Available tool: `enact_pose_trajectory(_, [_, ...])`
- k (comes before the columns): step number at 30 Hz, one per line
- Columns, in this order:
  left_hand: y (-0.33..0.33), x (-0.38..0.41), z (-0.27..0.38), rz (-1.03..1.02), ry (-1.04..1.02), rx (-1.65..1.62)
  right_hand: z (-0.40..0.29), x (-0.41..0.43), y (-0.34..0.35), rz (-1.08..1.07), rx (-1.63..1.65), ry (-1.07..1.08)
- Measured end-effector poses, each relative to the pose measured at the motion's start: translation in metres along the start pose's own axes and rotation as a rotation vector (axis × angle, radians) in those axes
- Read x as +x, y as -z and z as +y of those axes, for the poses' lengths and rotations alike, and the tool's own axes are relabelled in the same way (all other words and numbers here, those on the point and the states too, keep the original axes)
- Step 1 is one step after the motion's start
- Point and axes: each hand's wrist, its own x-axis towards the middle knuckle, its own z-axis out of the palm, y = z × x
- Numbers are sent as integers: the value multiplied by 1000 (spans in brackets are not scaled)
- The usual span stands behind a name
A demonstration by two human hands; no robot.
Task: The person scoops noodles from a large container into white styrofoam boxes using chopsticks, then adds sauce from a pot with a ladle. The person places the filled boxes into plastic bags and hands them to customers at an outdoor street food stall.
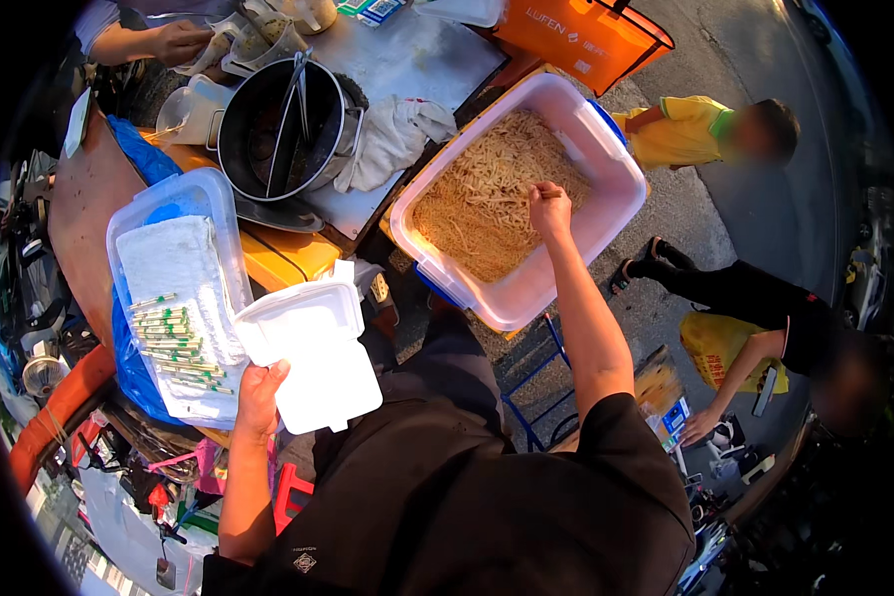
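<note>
My left hand [259, 398] holds an opened white foam clamshell box [328, 387] by its left edge, the thumb on top; no food shows inside. Over a translucent plastic tub [611, 175], my right hand [550, 211] is curled into a fist, and whether something brownish at its fingers is a held thing is unclear. Pale shredded strips of food [518, 160] fill the tub's far part, with fine golden crumbs [465, 231] nearer me. Left of the box, a shallow plastic bin [125, 223] contains white towels [167, 257] and several thin green-and-white sticks [171, 335].
A divided black pot [227, 141] with metal tongs [300, 97] stands beside a crumpled cloth [402, 138]. Another person's hand [182, 42] is at plastic jugs [264, 45]. An orange bag [581, 37] lies beyond the tub. Two people stand right, one reaching toward a printed card [674, 421].
</note>
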Motion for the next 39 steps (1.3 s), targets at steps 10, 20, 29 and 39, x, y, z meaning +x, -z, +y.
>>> enact_pose_trajectory(10, [30, 34, 12, -144, 55, 30, 24, -134, -44, 185, -19, -409])
enact_pose_trajectory(20, [96, 7, 38, -188, 14, 23, -36, -153, -109, 321, 1113, -718])
enact_pose_trajectory(29, [90, 8, 43, -224, 24, 29, 26, -165, -72, 299, 900, -722])
enact_pose_trajectory(39, [40, 30, 34, -226, 41, 84, 100, -144, -83, -73, 1035, -776])
